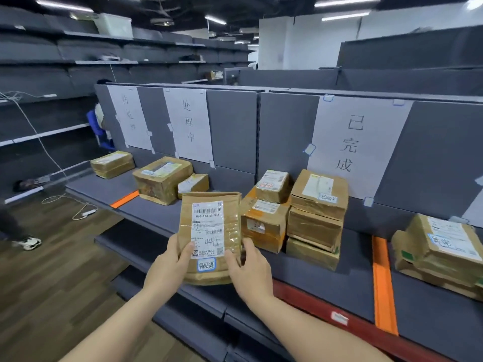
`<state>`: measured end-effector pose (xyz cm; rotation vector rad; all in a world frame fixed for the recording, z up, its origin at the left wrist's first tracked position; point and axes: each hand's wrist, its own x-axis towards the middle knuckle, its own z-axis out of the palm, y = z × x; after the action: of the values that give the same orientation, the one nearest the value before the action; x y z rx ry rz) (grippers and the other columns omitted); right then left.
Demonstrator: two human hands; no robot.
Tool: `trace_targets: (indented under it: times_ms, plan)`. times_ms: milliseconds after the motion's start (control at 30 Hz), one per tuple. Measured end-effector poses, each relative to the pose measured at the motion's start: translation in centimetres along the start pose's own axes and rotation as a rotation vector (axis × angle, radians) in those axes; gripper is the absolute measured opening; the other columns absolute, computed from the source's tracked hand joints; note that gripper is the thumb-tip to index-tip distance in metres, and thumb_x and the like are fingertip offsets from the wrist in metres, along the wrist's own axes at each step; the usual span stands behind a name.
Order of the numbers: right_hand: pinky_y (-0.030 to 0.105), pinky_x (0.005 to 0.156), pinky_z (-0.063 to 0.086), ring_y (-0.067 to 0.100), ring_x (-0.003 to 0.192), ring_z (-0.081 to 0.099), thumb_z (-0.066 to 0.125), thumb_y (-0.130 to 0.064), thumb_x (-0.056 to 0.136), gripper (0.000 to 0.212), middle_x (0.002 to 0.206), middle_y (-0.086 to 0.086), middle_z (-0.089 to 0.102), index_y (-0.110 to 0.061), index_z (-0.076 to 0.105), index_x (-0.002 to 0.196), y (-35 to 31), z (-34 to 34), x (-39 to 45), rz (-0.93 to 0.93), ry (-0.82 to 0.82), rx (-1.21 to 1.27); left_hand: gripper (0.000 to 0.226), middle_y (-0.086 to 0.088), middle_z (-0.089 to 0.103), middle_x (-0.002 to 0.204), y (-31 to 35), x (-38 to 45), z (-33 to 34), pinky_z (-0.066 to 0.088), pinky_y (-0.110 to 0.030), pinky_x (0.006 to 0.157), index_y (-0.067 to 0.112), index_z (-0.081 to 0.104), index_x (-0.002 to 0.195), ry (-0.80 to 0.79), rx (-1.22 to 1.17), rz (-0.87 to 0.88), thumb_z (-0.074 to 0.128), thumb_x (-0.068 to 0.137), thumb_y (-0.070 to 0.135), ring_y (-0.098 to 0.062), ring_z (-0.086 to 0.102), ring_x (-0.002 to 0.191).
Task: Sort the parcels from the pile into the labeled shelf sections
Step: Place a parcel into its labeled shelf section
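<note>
Both the left hand (171, 262) and the right hand (248, 270) clamp fingers on a flat brown labelled paper parcel (210, 236) at centre frame. Several taped brown cardboard parcels (298, 212) already sit sorted on the grey shelf (326, 280); the unsorted pile at far right (439, 252) remains.

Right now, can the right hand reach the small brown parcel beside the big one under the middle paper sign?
Probably not: the right hand holds the labelled brown paper parcel, which stands between it and the small brown parcel.

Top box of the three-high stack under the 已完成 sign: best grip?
Take the top box by its left and right side faces, coming from the front with both hands. It sits tilted and against the neighbouring stack, so lift straight up.
</note>
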<state>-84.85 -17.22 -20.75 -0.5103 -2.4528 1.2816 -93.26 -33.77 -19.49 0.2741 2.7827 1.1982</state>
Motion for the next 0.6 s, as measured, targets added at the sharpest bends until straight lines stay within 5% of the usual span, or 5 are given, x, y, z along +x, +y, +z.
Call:
trace_targets:
  times_ms: [600]
  plan:
    - [0.036,0.081,0.052,0.01,0.092,0.059,0.05,-0.051,0.089,0.024,0.103,-0.014,0.064,-0.034,0.05,0.105,-6.2,11.6,7.8,0.063,0.102,-0.006,0.034,0.014,0.067,0.092,-5.7,12.2,-7.5,0.055,-0.04,0.073,0.037,0.036,0.129,-0.094,-0.019,0.063,0.037,0.098,0.052,-0.011,0.065,0.081]
